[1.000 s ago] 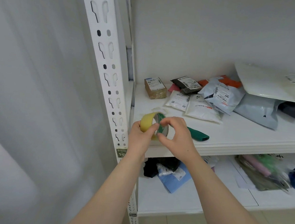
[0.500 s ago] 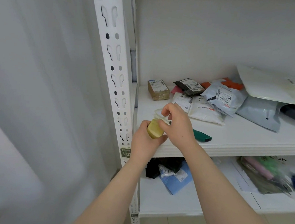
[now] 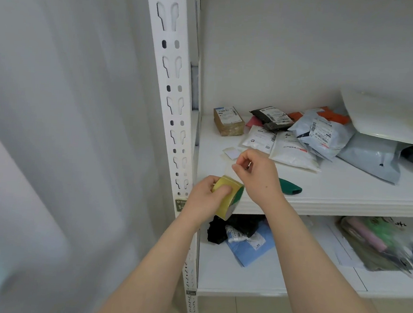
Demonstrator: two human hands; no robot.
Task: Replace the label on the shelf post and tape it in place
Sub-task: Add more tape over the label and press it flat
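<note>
My left hand [image 3: 203, 200] grips a yellowish roll of clear tape [image 3: 227, 197] with a green core, just in front of the shelf edge. My right hand [image 3: 255, 176] is a little above and to the right, its fingertips pinching the free end of the tape strip pulled off the roll. The white slotted shelf post [image 3: 173, 92] rises to the left. A small dark green label [image 3: 181, 205] sits on the post at shelf height, partly hidden by my left hand. A small pale paper slip [image 3: 231, 154] lies on the shelf behind my right hand.
Several mail packets [image 3: 292, 148] and a small brown box [image 3: 228, 121] lie on the white shelf [image 3: 346, 192]. A green object [image 3: 290, 187] lies near the shelf's front edge, behind my right wrist. The lower shelf holds bags and papers [image 3: 243, 236]. A white curtain [image 3: 55, 119] hangs left.
The roll has turned from showing its open centre to showing its outer band. My right hand has lifted up and away from the roll, drawing a strip of tape out.
</note>
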